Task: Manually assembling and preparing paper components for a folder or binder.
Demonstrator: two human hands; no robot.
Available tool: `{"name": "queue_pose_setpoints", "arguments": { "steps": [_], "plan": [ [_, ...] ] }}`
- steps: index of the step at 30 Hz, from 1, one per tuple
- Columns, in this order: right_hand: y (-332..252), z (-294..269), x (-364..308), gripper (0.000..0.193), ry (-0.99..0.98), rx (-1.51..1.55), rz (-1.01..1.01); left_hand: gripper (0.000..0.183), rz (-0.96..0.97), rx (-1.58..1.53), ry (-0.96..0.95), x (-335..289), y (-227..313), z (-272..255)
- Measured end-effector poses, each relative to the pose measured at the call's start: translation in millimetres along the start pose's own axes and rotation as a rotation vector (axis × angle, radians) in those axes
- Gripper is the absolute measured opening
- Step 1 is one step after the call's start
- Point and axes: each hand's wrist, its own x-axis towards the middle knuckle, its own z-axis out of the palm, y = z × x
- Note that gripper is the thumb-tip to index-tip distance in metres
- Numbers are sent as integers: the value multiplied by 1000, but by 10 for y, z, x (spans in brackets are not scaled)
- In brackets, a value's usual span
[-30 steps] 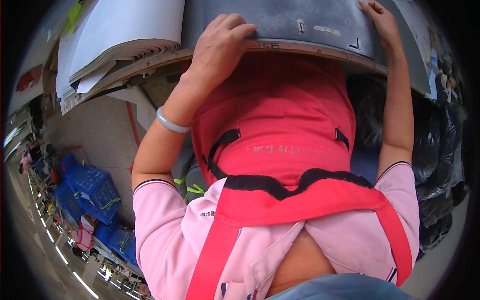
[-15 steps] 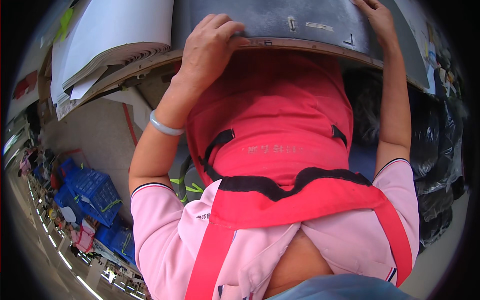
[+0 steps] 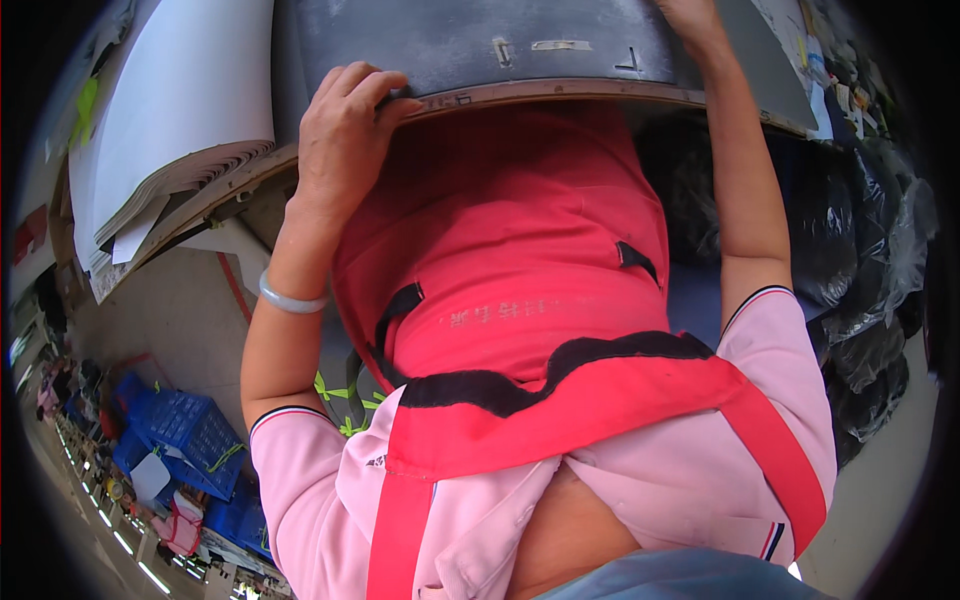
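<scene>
A dark grey board (image 3: 440, 45) with a worn wooden front edge lies in front of me, with a slot, a tape strip and an L-shaped mark on it. My left hand (image 3: 345, 130) rests at its near left edge, fingers bent and a little apart, the thumb reaching along the rim. Nothing shows between them. At the top of the picture, my right hand (image 3: 692, 22) is over the board's right part; its fingertips are cut off by the frame.
A thick stack of large white sheets (image 3: 185, 100) curls over the table edge at left. Dark plastic-wrapped bundles (image 3: 820, 220) stand at right. Blue crates (image 3: 185, 430) are on the floor at lower left. My red apron (image 3: 500, 240) reaches under the board.
The whole view has shifted, so board, hands and body sit further left and slightly higher or lower. My left hand stays at the board's edge; my right hand's fingers have left the frame.
</scene>
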Motion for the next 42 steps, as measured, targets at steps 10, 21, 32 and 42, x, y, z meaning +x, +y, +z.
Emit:
{"name": "queue_pose_setpoints", "arguments": {
  "steps": [10,21,32,42],
  "plan": [
    [60,-5,49,20,-1,26,-15,18,3,-1,18,12,-4,15],
    [131,42,46,21,30,39,-51,20,3,68,22,-49,-29,14],
    [268,-44,150,38,-23,-35,54,22,50,-64,-111,871,496,733],
    [-128,-89,-620,20,-161,45,-118,24,71,81,-58,929,473,711]
  ]
}}
